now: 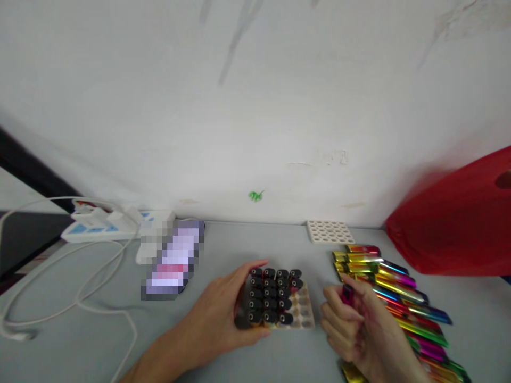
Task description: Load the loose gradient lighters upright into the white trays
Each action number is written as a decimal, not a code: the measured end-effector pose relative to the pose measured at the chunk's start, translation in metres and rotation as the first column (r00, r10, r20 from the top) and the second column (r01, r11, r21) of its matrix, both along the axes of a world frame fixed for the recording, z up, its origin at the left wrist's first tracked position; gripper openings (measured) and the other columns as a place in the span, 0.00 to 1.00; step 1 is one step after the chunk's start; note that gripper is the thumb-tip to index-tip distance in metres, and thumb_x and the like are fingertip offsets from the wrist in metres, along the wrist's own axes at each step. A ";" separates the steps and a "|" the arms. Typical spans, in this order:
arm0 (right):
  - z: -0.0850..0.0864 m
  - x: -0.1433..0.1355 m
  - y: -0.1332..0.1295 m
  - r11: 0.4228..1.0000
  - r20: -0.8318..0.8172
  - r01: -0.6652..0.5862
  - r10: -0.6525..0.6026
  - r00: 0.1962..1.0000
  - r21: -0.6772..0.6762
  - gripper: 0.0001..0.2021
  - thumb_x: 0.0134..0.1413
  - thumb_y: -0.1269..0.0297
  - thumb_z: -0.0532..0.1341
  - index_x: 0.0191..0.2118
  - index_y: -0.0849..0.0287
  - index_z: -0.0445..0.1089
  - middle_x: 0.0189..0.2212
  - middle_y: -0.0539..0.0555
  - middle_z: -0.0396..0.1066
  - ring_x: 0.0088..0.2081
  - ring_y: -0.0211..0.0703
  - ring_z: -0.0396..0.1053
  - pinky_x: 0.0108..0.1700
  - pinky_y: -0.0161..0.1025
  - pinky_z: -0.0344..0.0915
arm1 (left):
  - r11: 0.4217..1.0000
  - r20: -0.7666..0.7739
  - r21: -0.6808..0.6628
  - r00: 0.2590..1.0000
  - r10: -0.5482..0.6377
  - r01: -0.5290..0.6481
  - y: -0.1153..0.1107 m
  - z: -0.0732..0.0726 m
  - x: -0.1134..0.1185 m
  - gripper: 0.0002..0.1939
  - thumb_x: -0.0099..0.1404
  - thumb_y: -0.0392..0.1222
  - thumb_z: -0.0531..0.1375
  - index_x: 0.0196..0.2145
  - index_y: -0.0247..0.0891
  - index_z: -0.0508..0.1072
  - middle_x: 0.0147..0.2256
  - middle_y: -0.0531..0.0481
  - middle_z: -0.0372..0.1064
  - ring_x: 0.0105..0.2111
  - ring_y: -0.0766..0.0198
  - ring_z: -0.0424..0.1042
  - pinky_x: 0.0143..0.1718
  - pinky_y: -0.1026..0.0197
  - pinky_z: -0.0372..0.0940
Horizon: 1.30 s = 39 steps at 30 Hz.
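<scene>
Left hand (213, 303) clasping tray (305, 307) around its left side, right hand (353, 322) pinching pink tube (347, 294); uneven left squeeze could, I'd judge, topple black-topped pieces (270, 293).

The pale cell tray (306, 315) lies flat. Black-topped pieces (270, 304) stand upright in its left columns. One magenta piece (347, 294) is apart, rightward; metallic multicoloured pieces (399, 277) lie beyond.

Soft, fairly even light, glints on metallic tubes (404, 309), slight blur, coarse pixelation over phone (175, 260).
</scene>
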State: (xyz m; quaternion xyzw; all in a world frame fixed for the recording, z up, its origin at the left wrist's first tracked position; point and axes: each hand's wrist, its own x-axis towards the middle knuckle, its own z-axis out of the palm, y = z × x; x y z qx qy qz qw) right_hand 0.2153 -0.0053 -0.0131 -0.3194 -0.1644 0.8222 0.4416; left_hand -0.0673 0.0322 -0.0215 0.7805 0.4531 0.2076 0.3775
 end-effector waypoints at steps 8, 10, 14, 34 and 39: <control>-0.009 -0.005 0.002 0.997 0.011 0.063 -0.064 0.998 0.046 0.33 0.58 0.39 0.71 0.20 0.52 0.52 0.16 0.38 0.39 0.18 0.30 0.32 0.18 0.33 0.37 | 1.000 0.002 0.023 1.000 -0.004 0.004 0.000 -0.004 -0.001 0.55 0.57 0.40 0.79 0.74 0.59 0.58 0.64 0.54 0.76 0.61 0.47 0.77 0.63 0.53 0.70; -0.007 -0.004 0.004 0.998 0.052 0.057 -0.058 0.997 0.029 0.33 0.58 0.38 0.72 0.21 0.53 0.53 0.17 0.38 0.39 0.19 0.30 0.32 0.19 0.32 0.37 | 0.999 0.000 0.035 1.000 -0.001 0.001 0.000 -0.004 -0.001 0.55 0.57 0.40 0.80 0.74 0.58 0.58 0.64 0.54 0.76 0.61 0.47 0.77 0.64 0.53 0.69; 0.000 -0.007 0.003 0.997 0.138 0.059 -0.065 0.988 0.046 0.29 0.58 0.32 0.71 0.29 0.54 0.64 0.18 0.38 0.44 0.20 0.30 0.32 0.19 0.31 0.37 | 1.000 0.003 0.031 1.000 -0.006 0.006 0.000 -0.002 0.000 0.54 0.57 0.40 0.80 0.73 0.58 0.59 0.63 0.55 0.77 0.60 0.48 0.78 0.62 0.54 0.70; 0.002 -0.001 -0.002 0.452 0.652 -0.473 -0.586 0.481 0.756 0.13 0.73 0.65 0.66 0.56 0.42 0.80 0.39 0.50 0.80 0.40 0.46 0.78 0.41 0.41 0.74 | 0.999 0.017 0.034 1.000 -0.026 0.025 0.000 -0.002 -0.001 0.54 0.58 0.39 0.79 0.73 0.60 0.57 0.64 0.53 0.75 0.61 0.47 0.77 0.63 0.51 0.69; 0.004 0.000 -0.002 0.450 0.683 -0.529 -0.594 0.425 0.720 0.11 0.73 0.65 0.66 0.54 0.43 0.80 0.40 0.51 0.81 0.41 0.48 0.79 0.44 0.44 0.76 | 1.000 0.009 0.019 1.000 -0.021 0.021 -0.001 -0.001 -0.001 0.53 0.59 0.39 0.79 0.73 0.57 0.58 0.65 0.52 0.75 0.62 0.46 0.77 0.64 0.49 0.69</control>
